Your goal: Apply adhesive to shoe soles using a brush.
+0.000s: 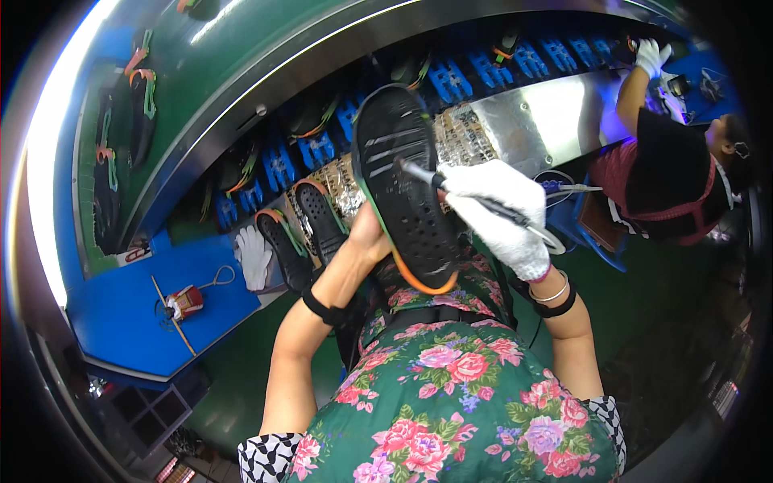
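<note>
My bare left hand (369, 232) is closed on the edge of a black shoe sole (411, 205) with orange and green edging. The sole is held up in front of me, its wide face turned towards me. Grooves cross its upper part, small holes dot the lower part, and wet-looking streaks shine on it. In a white glove, my right hand (501, 211) grips a slim brush-like tool (420, 171) with a dark handle and a pale tube. The tool's tip is at the sole's grooved face; whether it touches cannot be made out.
Two more soles (320, 213) (283, 245) lie left of my left hand, beside a white glove (254, 258). Beyond runs a line of blue holders (449, 79). A blue table (121, 310) carries a small red container (187, 302). A co-worker (660, 173) works at right.
</note>
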A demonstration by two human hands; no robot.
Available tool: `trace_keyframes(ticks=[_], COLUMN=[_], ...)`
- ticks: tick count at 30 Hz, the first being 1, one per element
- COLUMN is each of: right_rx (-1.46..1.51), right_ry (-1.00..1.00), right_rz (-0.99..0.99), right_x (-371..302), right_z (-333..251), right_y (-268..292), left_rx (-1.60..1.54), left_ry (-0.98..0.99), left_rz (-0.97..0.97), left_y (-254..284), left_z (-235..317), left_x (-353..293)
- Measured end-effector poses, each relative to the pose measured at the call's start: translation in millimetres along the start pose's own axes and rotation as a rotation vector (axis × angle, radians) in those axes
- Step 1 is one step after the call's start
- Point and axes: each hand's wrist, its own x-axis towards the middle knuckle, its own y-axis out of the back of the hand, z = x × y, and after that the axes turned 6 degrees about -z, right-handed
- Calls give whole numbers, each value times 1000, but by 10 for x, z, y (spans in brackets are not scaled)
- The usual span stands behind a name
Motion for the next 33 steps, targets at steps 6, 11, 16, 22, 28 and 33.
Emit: trace_keyframes(ticks=[6, 11, 16, 22, 28, 33], right_rx=[-201, -237, -296, -347, -363, -408], right_ry=[256, 221, 294, 352, 379, 325], right_rz=[-154, -91, 22, 58, 52, -105], right_x=[22, -44, -31, 124, 286, 155], right_z=[-11, -221, -270, -323, -436, -454], right_y=[33, 6, -56, -19, -75, -210], left_rx=[501, -217, -303, -73, -393, -227], left_ry=[111, -106, -164, -205, -111, -123], left_rz=[184, 176, -202, 22, -255, -229], left_y=[11, -62, -247, -666, -346, -182], left_z=[10, 5, -101, -293, -342, -410], left_x=[-164, -218, -199, 17, -69, -144])
